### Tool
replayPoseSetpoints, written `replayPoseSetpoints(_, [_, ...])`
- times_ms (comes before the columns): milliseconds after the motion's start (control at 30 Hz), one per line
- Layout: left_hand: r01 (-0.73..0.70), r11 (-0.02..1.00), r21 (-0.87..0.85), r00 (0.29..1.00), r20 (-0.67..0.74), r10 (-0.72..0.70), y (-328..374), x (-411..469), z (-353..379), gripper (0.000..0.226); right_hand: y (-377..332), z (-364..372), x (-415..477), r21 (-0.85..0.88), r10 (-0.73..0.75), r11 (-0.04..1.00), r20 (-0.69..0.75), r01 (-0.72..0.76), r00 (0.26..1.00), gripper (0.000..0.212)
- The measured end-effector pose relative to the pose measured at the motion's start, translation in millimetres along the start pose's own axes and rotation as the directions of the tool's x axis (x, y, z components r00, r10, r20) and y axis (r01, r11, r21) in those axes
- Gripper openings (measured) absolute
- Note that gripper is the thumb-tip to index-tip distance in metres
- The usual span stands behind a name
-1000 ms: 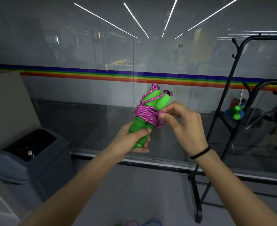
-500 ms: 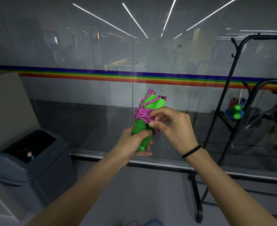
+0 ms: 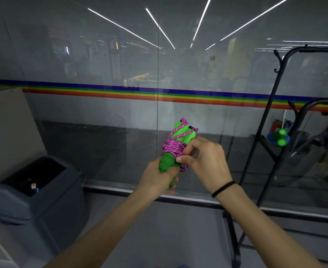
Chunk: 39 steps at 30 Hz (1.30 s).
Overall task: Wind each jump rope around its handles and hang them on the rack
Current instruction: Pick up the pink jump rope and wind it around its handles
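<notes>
A jump rope with two green handles [image 3: 180,135] and pink-purple cord [image 3: 172,148] wound around their middle is held up in front of the glass wall. My left hand [image 3: 157,177] grips the lower ends of the handles. My right hand [image 3: 203,163] pinches the cord at the lower edge of the winding, where a small loop hangs out. A black metal rack [image 3: 271,105] stands at the right. On it hangs another wound rope with green handles and blue cord [image 3: 279,137].
A grey bin [image 3: 33,192] with a dark open top stands at the lower left against a white wall. A glass wall with a rainbow stripe [image 3: 120,91] runs straight ahead. The rack's foot [image 3: 234,246] rests on the floor at the lower right.
Both hands and the rope have drifted slightly down and left. My right hand shifted from the winding's side to its lower edge, fingers curling onto the cord.
</notes>
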<state>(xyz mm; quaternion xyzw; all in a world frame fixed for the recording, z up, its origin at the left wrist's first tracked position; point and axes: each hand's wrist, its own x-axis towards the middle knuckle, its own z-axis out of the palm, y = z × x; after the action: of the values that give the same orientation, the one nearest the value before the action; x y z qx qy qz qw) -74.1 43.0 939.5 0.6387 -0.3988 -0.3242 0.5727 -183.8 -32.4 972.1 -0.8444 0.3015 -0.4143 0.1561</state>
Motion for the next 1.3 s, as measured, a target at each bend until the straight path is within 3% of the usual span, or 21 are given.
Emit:
replayPoseSetpoints(167, [0.027, 0.999, -0.043, 1.0, -0.005, -0.028, 3.6, -2.0, 1.7, 0.007, 0.0, 10.9, -9.2, -0.058, -0.102, 0.994, -0.106, 0.096, 0.989, 0.024])
replayPoseSetpoints(300, [0.058, 0.995, -0.076, 0.998, 0.002, -0.058, 4.8, -3.9, 1.9, 0.004, 3.3, 15.0, -11.8, -0.081, -0.123, 0.99, -0.102, 0.115, 0.987, 0.019])
replayPoseSetpoints(400, [0.072, 0.994, -0.082, 0.997, 0.02, -0.071, 5.2, -3.9, 0.4, 0.005, 6.3, 12.5, -11.0, -0.01, -0.111, 0.994, -0.057, 0.11, 0.992, 0.016])
replayPoseSetpoints(533, [0.08, 0.994, -0.074, 0.997, 0.025, -0.078, 3.0, -4.2, -0.3, 0.01, 7.4, 4.3, -5.5, 0.141, 0.012, 0.99, -0.005, -0.011, 1.0, 0.019])
replayPoseSetpoints(733, [0.015, 0.999, -0.048, 1.0, 0.026, -0.014, 3.8, -4.9, -2.6, 0.011, 7.1, 4.5, -5.9, 0.277, 0.059, 0.959, -0.016, -0.053, 0.998, 0.014])
replayPoseSetpoints(900, [0.044, 0.998, -0.052, 0.998, 0.039, -0.042, 2.6, -5.0, -5.7, 0.01, 9.8, 6.9, -7.2, 0.239, 0.02, 0.971, -0.048, -0.008, 0.999, 0.011])
replayPoseSetpoints(1167, [0.173, 0.965, -0.199, 0.985, 0.043, -0.168, 3.5, -4.8, -0.6, 0.002, 16.1, 18.2, -12.1, 0.119, -0.15, 0.98, -0.104, 0.162, 0.983, 0.007])
replayPoseSetpoints(1300, [0.149, 0.977, -0.151, 0.989, 0.038, -0.145, 1.2, -5.1, -1.1, 0.002, 16.6, 17.7, -10.3, 0.218, -0.053, 0.974, -0.074, 0.068, 0.996, 0.01])
